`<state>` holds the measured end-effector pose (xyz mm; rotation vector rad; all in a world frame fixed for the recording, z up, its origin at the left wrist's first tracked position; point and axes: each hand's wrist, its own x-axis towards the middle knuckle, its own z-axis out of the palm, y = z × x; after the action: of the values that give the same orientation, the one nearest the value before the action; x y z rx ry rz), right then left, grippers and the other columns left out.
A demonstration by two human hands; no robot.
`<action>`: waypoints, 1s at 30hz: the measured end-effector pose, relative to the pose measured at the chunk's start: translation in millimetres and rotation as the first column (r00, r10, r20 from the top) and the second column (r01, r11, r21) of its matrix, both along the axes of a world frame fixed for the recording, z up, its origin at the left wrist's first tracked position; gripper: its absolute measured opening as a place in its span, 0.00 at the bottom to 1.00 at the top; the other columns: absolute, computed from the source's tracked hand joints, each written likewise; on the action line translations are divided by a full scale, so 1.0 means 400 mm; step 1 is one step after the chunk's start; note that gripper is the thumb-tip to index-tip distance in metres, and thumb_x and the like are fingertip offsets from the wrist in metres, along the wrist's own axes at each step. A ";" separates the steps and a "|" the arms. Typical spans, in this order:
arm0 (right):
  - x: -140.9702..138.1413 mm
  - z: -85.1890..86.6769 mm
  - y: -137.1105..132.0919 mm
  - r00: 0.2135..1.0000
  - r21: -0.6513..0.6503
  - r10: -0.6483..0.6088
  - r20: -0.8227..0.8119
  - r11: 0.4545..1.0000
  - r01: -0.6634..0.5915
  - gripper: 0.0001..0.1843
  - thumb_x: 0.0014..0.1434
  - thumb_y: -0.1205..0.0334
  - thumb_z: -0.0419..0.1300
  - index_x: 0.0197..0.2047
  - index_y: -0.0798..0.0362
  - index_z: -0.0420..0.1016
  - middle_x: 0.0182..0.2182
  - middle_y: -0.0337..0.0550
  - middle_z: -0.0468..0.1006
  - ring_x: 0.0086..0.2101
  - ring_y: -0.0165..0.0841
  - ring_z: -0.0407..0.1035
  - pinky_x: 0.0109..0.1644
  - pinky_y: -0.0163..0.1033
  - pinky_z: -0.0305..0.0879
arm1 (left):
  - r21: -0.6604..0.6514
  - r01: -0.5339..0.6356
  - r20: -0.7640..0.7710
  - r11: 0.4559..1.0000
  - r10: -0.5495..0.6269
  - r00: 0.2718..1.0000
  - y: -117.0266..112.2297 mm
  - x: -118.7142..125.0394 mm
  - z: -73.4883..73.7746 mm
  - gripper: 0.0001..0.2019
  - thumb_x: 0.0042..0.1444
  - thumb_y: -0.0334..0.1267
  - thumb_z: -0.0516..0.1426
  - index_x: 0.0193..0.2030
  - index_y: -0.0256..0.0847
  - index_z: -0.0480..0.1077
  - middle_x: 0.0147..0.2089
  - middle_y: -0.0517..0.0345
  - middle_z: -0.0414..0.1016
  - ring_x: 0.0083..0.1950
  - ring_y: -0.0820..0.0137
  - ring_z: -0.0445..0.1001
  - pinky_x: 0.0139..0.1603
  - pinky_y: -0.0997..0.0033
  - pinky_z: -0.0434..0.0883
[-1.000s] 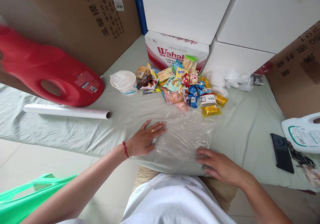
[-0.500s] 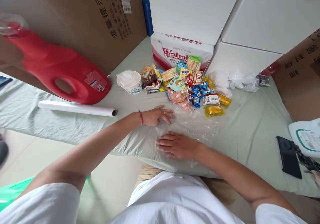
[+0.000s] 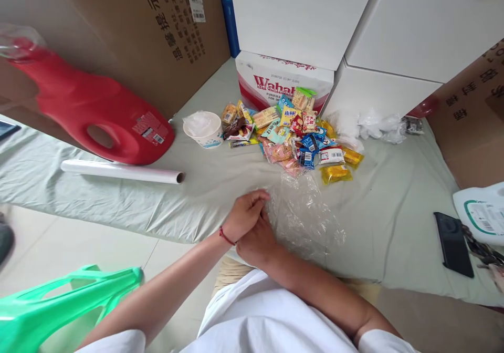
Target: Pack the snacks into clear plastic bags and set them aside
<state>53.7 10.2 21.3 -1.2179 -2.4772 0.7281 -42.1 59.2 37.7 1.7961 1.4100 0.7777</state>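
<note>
My left hand (image 3: 244,215), with a red cord at the wrist, rests closed over my right hand (image 3: 256,242) near the front edge of the cloth-covered surface. Between and beside the hands, a thin clear plastic bag (image 3: 305,219) lies crumpled, its left side gathered at the fingers. My right hand is also closed, its fingertips partly hidden under the left. Just beyond the bag sits a pile of wrapped snacks (image 3: 289,132) in many colours. Yellow snack packets (image 3: 336,174) lie at its right.
At left are a white paper bowl (image 3: 208,132), a white roll of film (image 3: 122,170) and a red detergent bottle (image 3: 102,111). A Wahaha carton (image 3: 260,72) stands behind the snacks. On the right lie a phone (image 3: 452,242) and a white bottle (image 3: 482,214). A green stool (image 3: 79,295) stands below left.
My hands have come from lying apart and spread on the plastic to closing together at its left side. The bag has bunched and shifted. More of the green stool shows.
</note>
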 end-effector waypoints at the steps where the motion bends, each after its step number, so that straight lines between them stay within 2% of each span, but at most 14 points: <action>1: 0.004 0.015 -0.008 1.000 -0.004 0.003 -0.003 1.000 -0.003 0.34 0.68 0.58 0.57 0.71 0.68 0.61 0.66 0.68 0.67 0.67 0.59 0.55 0.71 0.71 0.50 | 0.011 -0.028 -0.039 1.000 0.029 0.999 0.021 -0.003 -0.018 0.16 0.66 0.37 0.48 0.47 0.45 0.78 0.54 0.59 0.82 0.66 0.62 0.73 0.67 0.56 0.71; 3: 0.028 0.054 -0.022 0.999 -0.014 0.011 -0.030 1.000 -0.011 0.33 0.69 0.52 0.57 0.68 0.67 0.65 0.64 0.66 0.70 0.66 0.53 0.58 0.72 0.61 0.56 | 0.023 -0.039 -0.116 0.999 0.041 0.992 0.068 -0.012 -0.045 0.18 0.68 0.40 0.47 0.53 0.45 0.77 0.60 0.59 0.80 0.70 0.63 0.68 0.71 0.56 0.68; 6: 0.102 0.105 -0.021 0.990 0.033 0.089 -0.113 0.996 -0.086 0.21 0.72 0.57 0.52 0.61 0.57 0.74 0.55 0.55 0.79 0.61 0.42 0.67 0.69 0.49 0.64 | 0.080 0.002 -0.268 0.997 0.019 0.963 0.112 -0.011 -0.062 0.22 0.70 0.41 0.44 0.59 0.41 0.74 0.66 0.53 0.74 0.73 0.62 0.65 0.74 0.53 0.63; 8: 0.175 0.110 -0.014 0.995 0.102 0.021 -0.093 0.995 -0.011 0.20 0.72 0.60 0.51 0.63 0.54 0.73 0.60 0.53 0.75 0.64 0.42 0.63 0.71 0.52 0.62 | 0.147 0.055 -0.393 0.988 0.007 0.920 0.114 0.000 -0.062 0.24 0.71 0.41 0.44 0.65 0.37 0.70 0.71 0.47 0.67 0.75 0.57 0.61 0.76 0.46 0.57; 9: 0.216 0.102 -0.014 0.997 0.131 -0.042 -0.060 0.990 0.050 0.23 0.72 0.59 0.52 0.66 0.55 0.70 0.66 0.55 0.70 0.68 0.45 0.59 0.72 0.56 0.59 | 0.174 0.087 -0.447 0.981 0.000 0.895 0.110 0.004 -0.060 0.24 0.71 0.41 0.44 0.68 0.37 0.67 0.73 0.44 0.63 0.76 0.55 0.59 0.76 0.43 0.54; 12: 0.329 0.059 -0.048 0.992 0.100 -0.120 0.043 0.988 0.115 0.30 0.71 0.59 0.54 0.73 0.58 0.60 0.73 0.59 0.57 0.72 0.48 0.51 0.72 0.61 0.58 | 0.206 0.181 -0.546 0.961 -0.041 0.837 0.102 0.001 -0.053 0.27 0.72 0.45 0.44 0.74 0.38 0.58 0.76 0.42 0.57 0.77 0.53 0.56 0.76 0.38 0.48; 15: 0.408 0.049 -0.102 0.998 -0.043 -0.002 0.056 0.999 0.004 0.30 0.71 0.57 0.55 0.73 0.56 0.62 0.73 0.58 0.58 0.72 0.47 0.49 0.73 0.61 0.56 | 0.191 0.251 -0.598 0.949 -0.090 0.796 0.111 -0.021 -0.050 0.30 0.72 0.49 0.44 0.76 0.40 0.54 0.78 0.43 0.52 0.78 0.53 0.54 0.76 0.36 0.43; 17: 0.438 0.078 -0.106 0.994 -0.160 0.107 -0.019 0.981 -0.109 0.26 0.70 0.52 0.57 0.67 0.53 0.71 0.69 0.55 0.66 0.70 0.47 0.55 0.71 0.58 0.59 | 0.176 0.288 -0.628 0.941 -0.117 0.769 0.121 -0.034 -0.050 0.32 0.72 0.53 0.44 0.77 0.40 0.51 0.79 0.43 0.50 0.78 0.53 0.52 0.77 0.35 0.40; 19: 0.453 0.128 -0.066 0.985 -0.272 0.117 -0.130 0.951 -0.149 0.20 0.72 0.50 0.54 0.58 0.50 0.78 0.57 0.51 0.79 0.61 0.42 0.69 0.64 0.49 0.68 | 0.164 0.310 -0.656 0.936 -0.132 0.744 0.127 -0.041 -0.050 0.35 0.71 0.57 0.44 0.77 0.39 0.50 0.79 0.42 0.47 0.79 0.54 0.51 0.77 0.35 0.38; 21: 0.452 0.181 0.005 0.990 -0.314 -0.001 -0.144 0.948 -0.045 0.20 0.75 0.53 0.49 0.55 0.49 0.79 0.44 0.46 0.84 0.49 0.36 0.77 0.55 0.42 0.72 | 0.160 0.314 -0.674 0.936 -0.129 0.727 0.128 -0.041 -0.050 0.36 0.71 0.58 0.43 0.78 0.38 0.49 0.79 0.42 0.45 0.79 0.54 0.50 0.77 0.35 0.38; 24: 0.416 0.235 0.106 0.981 -0.213 -0.111 0.160 0.966 0.144 0.17 0.74 0.57 0.51 0.54 0.51 0.78 0.41 0.48 0.82 0.45 0.40 0.75 0.51 0.43 0.69 | 0.160 0.310 -0.679 0.937 -0.124 0.723 0.125 -0.039 -0.050 0.34 0.72 0.54 0.41 0.78 0.38 0.49 0.79 0.44 0.46 0.79 0.55 0.50 0.77 0.35 0.39; 26: 0.377 0.244 0.138 0.935 -0.204 -0.062 0.348 0.969 0.140 0.16 0.73 0.53 0.53 0.50 0.52 0.79 0.41 0.49 0.80 0.45 0.41 0.75 0.48 0.42 0.68 | 0.161 0.307 -0.672 0.938 -0.124 0.730 0.124 -0.037 -0.049 0.32 0.73 0.52 0.40 0.78 0.38 0.49 0.79 0.45 0.47 0.79 0.56 0.50 0.77 0.35 0.39; 28: 0.340 0.232 0.138 0.914 -0.227 -0.043 0.403 0.963 0.145 0.20 0.73 0.49 0.51 0.53 0.51 0.78 0.44 0.49 0.80 0.43 0.40 0.75 0.46 0.41 0.66 | 0.164 0.299 -0.664 0.940 -0.119 0.738 0.123 -0.036 -0.048 0.31 0.73 0.51 0.40 0.78 0.39 0.49 0.79 0.46 0.47 0.79 0.57 0.50 0.77 0.36 0.39; 30: 0.313 0.204 0.122 0.907 -0.219 -0.102 0.408 0.954 0.205 0.21 0.74 0.47 0.50 0.55 0.52 0.75 0.47 0.49 0.79 0.42 0.39 0.75 0.44 0.40 0.65 | 0.165 0.286 -0.659 0.944 -0.110 0.744 0.123 -0.034 -0.046 0.31 0.73 0.50 0.41 0.77 0.38 0.49 0.79 0.46 0.48 0.79 0.56 0.51 0.77 0.35 0.40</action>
<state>178.9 59.2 102.8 -1.7939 -2.6083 0.8528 -55.6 108.2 19.3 2.5349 1.5306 0.2185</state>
